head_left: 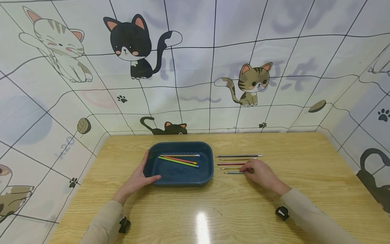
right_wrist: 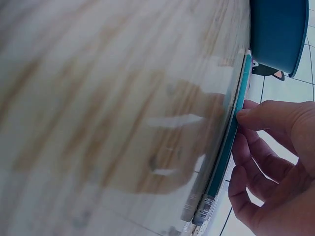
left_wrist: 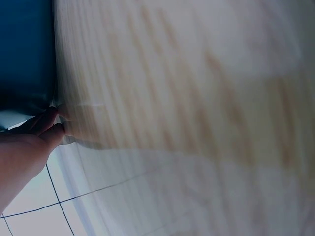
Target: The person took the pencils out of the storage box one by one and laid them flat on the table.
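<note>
A dark blue tray [head_left: 182,179] holds several pencils, among them a green one [head_left: 179,162] and an orange one [head_left: 182,160]. My left hand [head_left: 138,176] grips the tray's left end, thumb over the near rim; the left wrist view shows its fingers [left_wrist: 51,123] against the tray's side. Right of the tray, several pencils lie in roughly parallel rows. Over their right part, my right hand [head_left: 262,173] pinches the nearest one, a teal pencil [head_left: 233,173]. In the right wrist view, thumb and fingers of the hand [right_wrist: 275,147] hold that pencil [right_wrist: 231,132] low at the table surface.
Behind the tray and pencils, a cat-patterned cloth [head_left: 195,74] rises from the table's back edge and continues down both sides. The wooden table [head_left: 243,210] extends in front of the tray. A black device is at each wrist.
</note>
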A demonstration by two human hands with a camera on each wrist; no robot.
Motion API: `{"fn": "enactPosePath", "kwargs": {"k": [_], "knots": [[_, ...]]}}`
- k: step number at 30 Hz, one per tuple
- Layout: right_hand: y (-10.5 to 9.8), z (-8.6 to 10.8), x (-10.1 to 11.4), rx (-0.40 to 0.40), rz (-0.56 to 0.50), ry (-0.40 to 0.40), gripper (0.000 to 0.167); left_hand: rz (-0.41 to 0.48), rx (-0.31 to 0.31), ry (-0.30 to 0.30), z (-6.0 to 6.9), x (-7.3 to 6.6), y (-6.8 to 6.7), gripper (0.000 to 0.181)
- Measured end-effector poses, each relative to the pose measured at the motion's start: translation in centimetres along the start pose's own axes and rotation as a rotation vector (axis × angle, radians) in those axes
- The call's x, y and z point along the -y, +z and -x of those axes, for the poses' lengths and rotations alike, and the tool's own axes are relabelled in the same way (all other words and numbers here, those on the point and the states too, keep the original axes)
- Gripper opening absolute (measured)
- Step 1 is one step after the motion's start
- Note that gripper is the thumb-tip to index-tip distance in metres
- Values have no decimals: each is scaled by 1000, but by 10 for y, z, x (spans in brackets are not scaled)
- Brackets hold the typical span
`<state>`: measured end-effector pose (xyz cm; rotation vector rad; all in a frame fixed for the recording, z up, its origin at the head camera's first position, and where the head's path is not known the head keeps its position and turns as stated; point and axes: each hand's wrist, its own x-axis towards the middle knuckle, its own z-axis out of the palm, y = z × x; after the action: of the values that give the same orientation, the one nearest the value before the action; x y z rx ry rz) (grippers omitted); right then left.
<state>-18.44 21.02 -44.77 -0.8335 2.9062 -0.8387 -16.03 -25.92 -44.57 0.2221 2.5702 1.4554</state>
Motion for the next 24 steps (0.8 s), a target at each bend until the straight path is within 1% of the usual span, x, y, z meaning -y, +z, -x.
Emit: {"fn": "enactPosePath", "kwargs": {"k": [7, 10, 13, 16, 20, 24], "knots": [[1, -1, 1, 7, 29, 15, 16, -11, -10, -10, -1, -1, 0, 113], [0, -1, 1, 0, 15, 17, 16, -26, -12, -11, -1, -1, 1, 113], [-3, -2, 3, -28, -26, 0, 18, -33, -13, -2, 0, 0, 1, 113], [-7, -6, 9, -65, -82, -8, 17, -35, -14, -1, 1, 0, 1, 113], [-10, -19, 23, -96, -165, -10, 16, -29, -18, -10, 1, 0, 1, 114], [-10, -34, 42, -105, -232, -24, 19, -25, -19, -11, 0, 1, 2, 114]]}}
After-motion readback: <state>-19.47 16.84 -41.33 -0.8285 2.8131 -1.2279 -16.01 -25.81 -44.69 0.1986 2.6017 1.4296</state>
